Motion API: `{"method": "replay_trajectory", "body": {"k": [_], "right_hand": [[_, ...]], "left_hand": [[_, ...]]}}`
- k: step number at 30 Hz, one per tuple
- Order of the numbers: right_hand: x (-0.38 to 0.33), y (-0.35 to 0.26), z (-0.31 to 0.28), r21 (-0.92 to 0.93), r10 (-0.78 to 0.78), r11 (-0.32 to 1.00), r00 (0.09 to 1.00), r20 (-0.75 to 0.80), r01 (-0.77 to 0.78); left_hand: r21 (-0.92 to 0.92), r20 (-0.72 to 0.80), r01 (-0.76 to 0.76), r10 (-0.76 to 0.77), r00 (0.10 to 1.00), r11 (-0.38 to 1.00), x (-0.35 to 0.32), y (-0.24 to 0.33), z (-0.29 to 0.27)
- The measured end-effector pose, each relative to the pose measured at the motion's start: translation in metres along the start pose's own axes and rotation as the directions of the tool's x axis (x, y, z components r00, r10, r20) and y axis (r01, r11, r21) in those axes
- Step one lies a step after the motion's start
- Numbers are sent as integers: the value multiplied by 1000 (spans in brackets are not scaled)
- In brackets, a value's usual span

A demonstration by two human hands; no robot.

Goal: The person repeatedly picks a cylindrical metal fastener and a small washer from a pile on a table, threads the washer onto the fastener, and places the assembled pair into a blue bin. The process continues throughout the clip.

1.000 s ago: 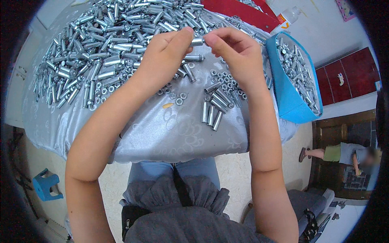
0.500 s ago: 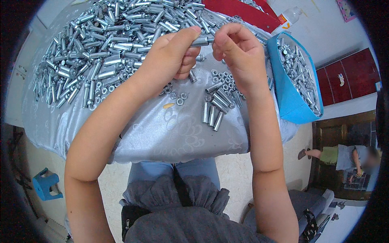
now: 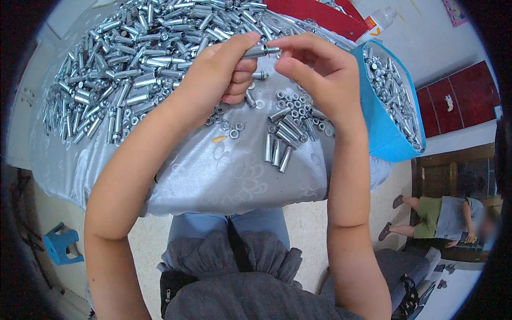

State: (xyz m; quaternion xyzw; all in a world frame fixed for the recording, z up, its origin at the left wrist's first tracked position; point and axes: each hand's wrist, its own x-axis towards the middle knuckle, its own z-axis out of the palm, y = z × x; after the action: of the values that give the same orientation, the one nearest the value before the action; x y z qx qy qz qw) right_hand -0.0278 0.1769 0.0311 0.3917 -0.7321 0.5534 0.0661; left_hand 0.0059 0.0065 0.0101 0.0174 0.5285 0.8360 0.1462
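My left hand [image 3: 216, 74] grips a silver expansion bolt [image 3: 257, 51] by its sleeve, held above the table. The fingertips of my right hand [image 3: 314, 74] pinch the bolt's right end. Below my hands lie a cluster of small nuts [image 3: 296, 104] and a few metal sleeves [image 3: 277, 149] on the silver-grey tablecloth [image 3: 224, 176]. A big heap of silver bolts and sleeves [image 3: 138, 58] covers the cloth to the left and behind my hands.
A blue bin [image 3: 381, 114] filled with assembled bolts stands at the right. A red surface [image 3: 314, 13] and a plastic bottle [image 3: 378, 21] lie behind. A blue stool [image 3: 61, 245] stands on the floor at lower left. A person [image 3: 442, 216] lies at the right.
Both hands have lifted slightly and drawn closer together, with the bolt now held between them at the fingertips. The parts on the cloth have not moved.
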Motion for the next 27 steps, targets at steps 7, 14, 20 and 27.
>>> {"method": "replay_trajectory", "body": {"k": [7, 14, 20, 27], "right_hand": [[-1, 3, -32, -378, 202, 911, 978, 56, -166], [-14, 19, -57, -658, 621, 648, 766, 165, -383], [-20, 38, -63, -680, 583, 658, 790, 187, -325], [-11, 23, -45, -440, 421, 839, 894, 152, -320]], "left_hand": [[-31, 28, -24, 25, 999, 999, 1, 2, -1], [-23, -11, -10, 10, 1000, 1000, 4, 1, -4], [-12, -27, 1, -1, 1000, 1000, 5, -1, -3], [27, -79, 41, -39, 996, 999, 7, -4, -2]]}}
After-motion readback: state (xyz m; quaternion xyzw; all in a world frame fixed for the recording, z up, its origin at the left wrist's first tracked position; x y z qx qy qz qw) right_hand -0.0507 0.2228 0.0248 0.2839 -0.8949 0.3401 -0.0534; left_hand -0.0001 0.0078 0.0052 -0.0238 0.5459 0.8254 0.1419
